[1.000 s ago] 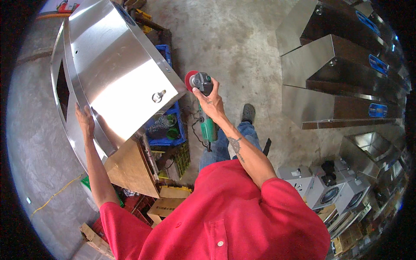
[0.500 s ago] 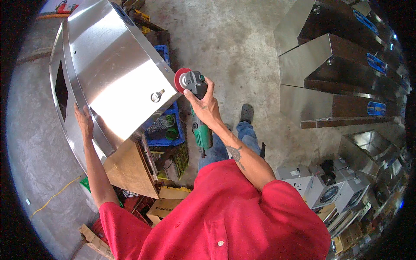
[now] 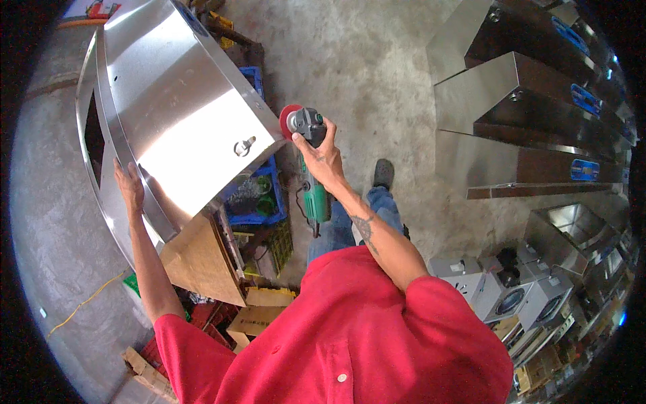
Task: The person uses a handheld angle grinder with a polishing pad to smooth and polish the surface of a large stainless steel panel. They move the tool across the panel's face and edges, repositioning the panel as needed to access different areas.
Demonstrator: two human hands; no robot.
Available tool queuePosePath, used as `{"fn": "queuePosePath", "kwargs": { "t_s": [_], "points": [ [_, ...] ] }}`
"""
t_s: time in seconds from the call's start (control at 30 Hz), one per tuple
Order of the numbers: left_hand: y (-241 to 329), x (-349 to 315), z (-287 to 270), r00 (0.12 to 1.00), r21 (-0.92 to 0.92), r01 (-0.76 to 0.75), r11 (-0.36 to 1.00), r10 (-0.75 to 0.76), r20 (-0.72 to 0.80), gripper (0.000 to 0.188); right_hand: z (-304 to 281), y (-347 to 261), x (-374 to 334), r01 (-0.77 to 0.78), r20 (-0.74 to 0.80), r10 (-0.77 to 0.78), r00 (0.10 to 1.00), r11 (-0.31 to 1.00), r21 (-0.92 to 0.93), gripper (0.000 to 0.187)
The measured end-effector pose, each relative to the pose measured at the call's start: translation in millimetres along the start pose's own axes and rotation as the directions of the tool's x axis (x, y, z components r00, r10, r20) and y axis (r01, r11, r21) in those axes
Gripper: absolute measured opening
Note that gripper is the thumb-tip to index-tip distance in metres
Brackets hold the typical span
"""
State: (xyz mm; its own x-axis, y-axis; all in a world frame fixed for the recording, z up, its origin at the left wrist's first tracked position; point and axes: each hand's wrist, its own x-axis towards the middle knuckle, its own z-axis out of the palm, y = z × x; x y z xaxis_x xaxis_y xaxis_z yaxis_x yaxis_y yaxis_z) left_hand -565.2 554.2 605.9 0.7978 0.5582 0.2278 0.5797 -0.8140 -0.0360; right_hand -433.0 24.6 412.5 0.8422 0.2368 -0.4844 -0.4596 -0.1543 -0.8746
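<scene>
Got the right hand [image 3: 321,158] gripping the black head of a green grinder [image 3: 316,202], thumb on the near side and fingers curled over the other. Got the grinder's green body running back toward the legs, just below that hand. Have the red disc [image 3: 287,121] up and left of the same hand, right by the corner of a big shiny metal shell [image 3: 182,87]. Can't tell about actual contact there, tbh.

Have the left hand [image 3: 129,188] open, fingers stretched out, resting against the shell's curved rim [image 3: 119,135]. Can spot a blue crate [image 3: 256,220] between the two hands, partly under the shell, plus a wooden board [image 3: 202,266] just right of the left forearm. Also see more metal shells [image 3: 478,101] well off to the right hand's right, on a concrete floor [image 3: 350,60].
</scene>
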Motion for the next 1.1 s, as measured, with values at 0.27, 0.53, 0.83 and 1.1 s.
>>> {"fn": "queuePosePath", "kwargs": {
  "t_s": [0.27, 0.53, 0.83, 1.1],
  "points": [
    [-14.5, 8.4, 2.8, 1.000, 0.001, -0.008, 1.000, 0.008, 0.004, 0.069, -3.9, 48.1, 35.1, -0.233, 0.037, 0.234, 0.972, 0.972, -0.022, 0.093],
    [-16.6, 9.9, 8.9, 1.000, -0.041, -0.009, 0.999, 0.009, 0.007, 0.068, -15.6, 51.2, -10.4, -0.284, -0.131, 0.311, 0.941, 0.940, 0.189, 0.089],
    [-35.9, 30.2, 10.1, 0.992, -0.105, -0.122, 0.987, 0.125, 0.029, 0.074, 40.8, 60.0, -46.3, -0.030, -0.346, 0.222, 0.912, 0.876, 0.482, 0.084],
    [-15.1, 108.7, 9.9, 0.975, -0.221, -0.159, 0.962, 0.188, 0.118, 0.098, 103.3, 52.7, -60.8, 0.164, -0.511, 0.163, 0.844, 0.829, 0.535, 0.086]
  ]
}}
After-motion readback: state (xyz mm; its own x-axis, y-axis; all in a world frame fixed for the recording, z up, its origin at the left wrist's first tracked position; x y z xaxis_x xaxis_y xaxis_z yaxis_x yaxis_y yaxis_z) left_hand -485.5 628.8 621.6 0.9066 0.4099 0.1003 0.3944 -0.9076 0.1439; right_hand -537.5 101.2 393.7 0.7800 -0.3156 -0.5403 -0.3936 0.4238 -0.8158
